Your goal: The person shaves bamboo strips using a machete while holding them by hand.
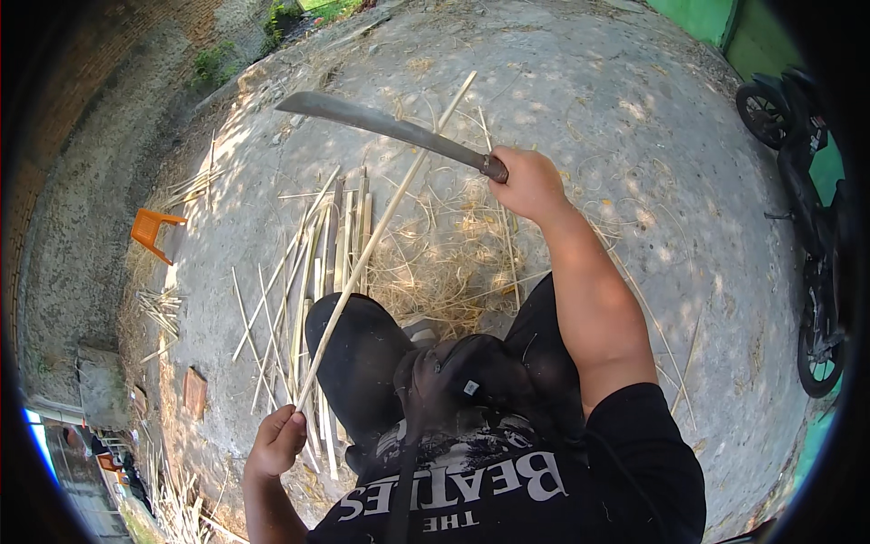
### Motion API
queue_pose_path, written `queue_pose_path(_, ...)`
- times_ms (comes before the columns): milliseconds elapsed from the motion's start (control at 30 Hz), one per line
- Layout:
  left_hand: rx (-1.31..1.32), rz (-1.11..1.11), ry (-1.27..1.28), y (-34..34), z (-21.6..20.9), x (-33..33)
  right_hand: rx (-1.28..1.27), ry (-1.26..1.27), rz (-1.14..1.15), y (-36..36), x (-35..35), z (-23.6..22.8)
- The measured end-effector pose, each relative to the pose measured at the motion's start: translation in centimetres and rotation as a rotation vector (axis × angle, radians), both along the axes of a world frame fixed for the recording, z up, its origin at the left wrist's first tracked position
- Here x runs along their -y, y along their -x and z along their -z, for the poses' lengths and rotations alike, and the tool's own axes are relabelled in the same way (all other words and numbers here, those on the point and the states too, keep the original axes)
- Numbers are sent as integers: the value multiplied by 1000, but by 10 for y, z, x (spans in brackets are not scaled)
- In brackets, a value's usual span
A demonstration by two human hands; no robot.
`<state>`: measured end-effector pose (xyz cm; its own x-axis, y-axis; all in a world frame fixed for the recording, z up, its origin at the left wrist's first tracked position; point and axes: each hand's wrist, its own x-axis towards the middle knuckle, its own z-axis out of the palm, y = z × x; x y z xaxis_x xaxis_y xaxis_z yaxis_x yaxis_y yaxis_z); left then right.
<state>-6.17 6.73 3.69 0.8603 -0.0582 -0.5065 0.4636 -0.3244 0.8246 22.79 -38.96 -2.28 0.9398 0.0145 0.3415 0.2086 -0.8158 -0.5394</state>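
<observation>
My left hand point(276, 441) pinches the near end of a long pale strip of split bamboo point(373, 243), which slants up and away to the right over my left knee. In my right hand point(533, 184) is the handle of a machete point(385, 123), its long dark blade pointing left and slightly away. The blade crosses the strip near its far end; whether they touch I cannot tell. Beside my left leg lies a pile of bamboo strips point(313, 249). Thin curled shavings point(453, 258) cover the ground between and beyond my knees.
An orange plastic stool point(156, 233) stands at the left near a rough wall point(82, 208). More bamboo pieces point(161, 310) lie near it, with others point(177, 494) at the lower left. A reddish brick point(195, 393) rests on the concrete. A dark motorcycle point(809, 227) stands along the right.
</observation>
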Motion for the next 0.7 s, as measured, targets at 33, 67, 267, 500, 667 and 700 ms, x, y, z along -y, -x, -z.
queue_pose_path(33, 14, -9, 14, -1, 0, 8, 51, 24, -101, 2, -6, 2)
queue_pose_path(67, 12, -7, 15, -1, 2, 10, 102, 47, -202, 5, -12, 4)
queue_pose_path(267, 110, 45, 64, -2, 6, 6, 325, 229, -415, 4, -19, 2)
queue_pose_path(500, 30, 35, -55, 9, -18, -6, -49, -32, 63, -11, 21, 14)
queue_pose_path(667, 28, -14, -10, 0, -3, 3, 38, 69, -196, 3, -9, 3)
queue_pose_path(700, 22, -2, -9, -1, -4, 11, 36, 66, -196, 8, -16, 5)
